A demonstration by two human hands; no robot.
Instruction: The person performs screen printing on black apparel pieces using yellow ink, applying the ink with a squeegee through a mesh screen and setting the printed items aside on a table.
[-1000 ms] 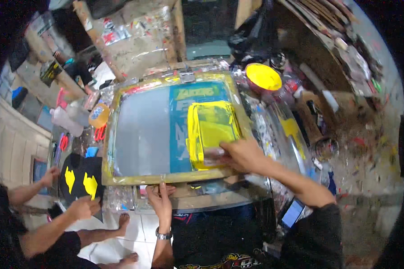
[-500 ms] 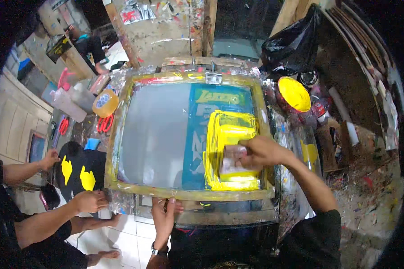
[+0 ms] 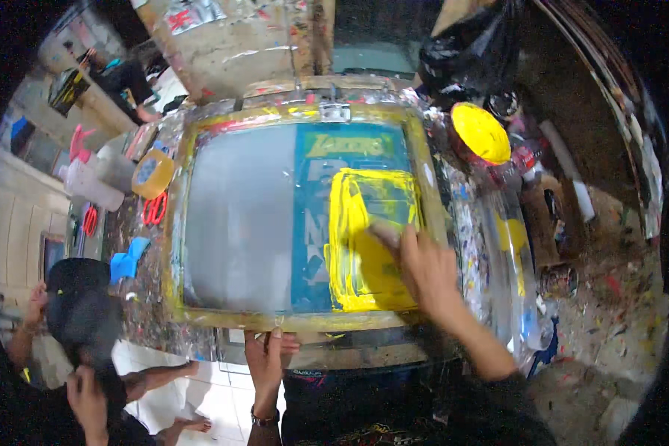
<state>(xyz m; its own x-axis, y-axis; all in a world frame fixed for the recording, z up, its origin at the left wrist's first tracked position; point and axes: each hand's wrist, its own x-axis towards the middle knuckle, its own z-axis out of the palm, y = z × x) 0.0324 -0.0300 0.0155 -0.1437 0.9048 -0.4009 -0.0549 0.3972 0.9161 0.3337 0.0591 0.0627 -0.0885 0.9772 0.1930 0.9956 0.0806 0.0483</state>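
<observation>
A wooden-framed printing screen (image 3: pixel 208 316) lies flat on the paint-spattered table, with a grey mesh on its left half and a blue panel in the middle. Thick yellow ink (image 3: pixel 364 267) is smeared over the right part of the mesh. My right hand (image 3: pixel 424 267) rests on the ink and grips a small squeegee (image 3: pixel 385 234), motion-blurred. My left hand (image 3: pixel 269 357) presses its fingers on the near edge of the frame.
A tub with a yellow lid (image 3: pixel 482 132) stands at the right of the screen. A yellow tape roll (image 3: pixel 152 175), red scissors (image 3: pixel 154 209) and blue scraps (image 3: pixel 128 256) lie at the left. Another person (image 3: pixel 82 357) at the lower left handles a black garment.
My right hand has slid the squeegee up the yellow ink away from me. The person at the left has turned over the black garment, hiding its yellow prints. My head has moved closer.
</observation>
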